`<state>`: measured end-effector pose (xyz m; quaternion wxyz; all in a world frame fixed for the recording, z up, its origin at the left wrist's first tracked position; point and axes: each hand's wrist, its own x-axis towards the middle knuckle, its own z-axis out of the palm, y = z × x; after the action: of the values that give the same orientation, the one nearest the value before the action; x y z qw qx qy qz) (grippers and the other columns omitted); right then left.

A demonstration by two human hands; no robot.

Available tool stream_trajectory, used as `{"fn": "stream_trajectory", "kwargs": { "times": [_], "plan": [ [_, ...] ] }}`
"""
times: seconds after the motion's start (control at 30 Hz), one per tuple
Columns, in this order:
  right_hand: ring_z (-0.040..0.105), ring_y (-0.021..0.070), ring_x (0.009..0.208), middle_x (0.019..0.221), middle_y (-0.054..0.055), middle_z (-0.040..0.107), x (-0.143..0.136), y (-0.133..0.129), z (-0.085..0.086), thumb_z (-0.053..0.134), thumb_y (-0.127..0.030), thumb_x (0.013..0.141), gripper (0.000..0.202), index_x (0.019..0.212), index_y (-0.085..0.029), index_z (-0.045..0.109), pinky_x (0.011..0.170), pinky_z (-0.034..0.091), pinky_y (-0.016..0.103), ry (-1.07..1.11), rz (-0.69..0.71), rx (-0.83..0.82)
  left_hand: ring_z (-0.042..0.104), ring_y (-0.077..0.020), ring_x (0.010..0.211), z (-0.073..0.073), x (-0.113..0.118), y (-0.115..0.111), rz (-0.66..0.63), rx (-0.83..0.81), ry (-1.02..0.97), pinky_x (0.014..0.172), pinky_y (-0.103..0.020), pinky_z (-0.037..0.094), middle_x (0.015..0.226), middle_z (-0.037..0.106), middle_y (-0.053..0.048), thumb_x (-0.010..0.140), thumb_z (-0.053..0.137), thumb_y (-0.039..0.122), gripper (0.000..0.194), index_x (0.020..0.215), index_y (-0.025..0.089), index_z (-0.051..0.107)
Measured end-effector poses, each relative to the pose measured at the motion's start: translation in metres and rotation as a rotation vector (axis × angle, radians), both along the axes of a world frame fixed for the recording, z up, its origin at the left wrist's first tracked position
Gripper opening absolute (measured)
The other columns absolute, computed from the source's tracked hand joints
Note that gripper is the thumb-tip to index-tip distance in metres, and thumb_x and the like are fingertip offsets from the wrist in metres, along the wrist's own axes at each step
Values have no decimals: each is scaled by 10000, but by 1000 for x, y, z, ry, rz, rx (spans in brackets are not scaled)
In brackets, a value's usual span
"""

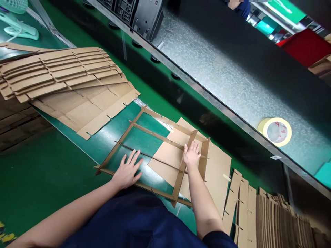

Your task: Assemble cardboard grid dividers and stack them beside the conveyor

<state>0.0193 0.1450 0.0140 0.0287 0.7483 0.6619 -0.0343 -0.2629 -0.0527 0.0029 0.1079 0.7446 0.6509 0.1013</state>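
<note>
A cardboard divider grid (155,137) of interlocked upright strips stands in front of me, partly over the green table and partly over a flat cardboard sheet (216,165). My left hand (128,169) is open, palm down with fingers spread, over the grid's near left part; its fingertips reach a thin long strip. My right hand (191,155) straddles a cross strip (179,182) toward the grid's right end, thumb on one side and fingers bent over the other. Its palm hides that crossing.
Slotted cardboard pieces (69,74) lie stacked at the left. More strips (274,217) stand packed at the lower right. Behind a raised metal edge, a conveyor-like surface (219,65) carries a tape roll (276,132) and black plastic parts (147,17). A mint fan (22,29) sits upper left.
</note>
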Motion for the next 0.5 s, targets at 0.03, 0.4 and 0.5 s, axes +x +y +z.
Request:
{"fn": "stream_trajectory", "kwargs": {
  "times": [0.03,0.4,0.5],
  "plan": [
    [30,231,1438,1559,140,163,0,4,3,73,-487,960,674,1513,-103,102,1080,215,507,9,-1,46,131,-324,1441,0,0,0,-3,-5,4,1099,-574,227,1563,168,-128,893,448,463,521,1355,229,503],
    [156,248,1422,1517,131,286,17,111,19,188,-315,959,546,1480,-177,275,1081,242,540,155,-139,-58,144,-328,1437,1,-1,1,2,-10,-19,1095,-533,247,1563,176,-126,878,466,507,544,1345,231,508],
    [322,288,1352,1443,162,392,20,121,17,200,-308,960,515,1419,-190,403,1063,266,542,160,-152,-107,155,-325,1435,1,-1,2,7,-14,-33,1100,-527,241,1565,176,-120,881,465,494,531,1342,236,508]
  ]
}}
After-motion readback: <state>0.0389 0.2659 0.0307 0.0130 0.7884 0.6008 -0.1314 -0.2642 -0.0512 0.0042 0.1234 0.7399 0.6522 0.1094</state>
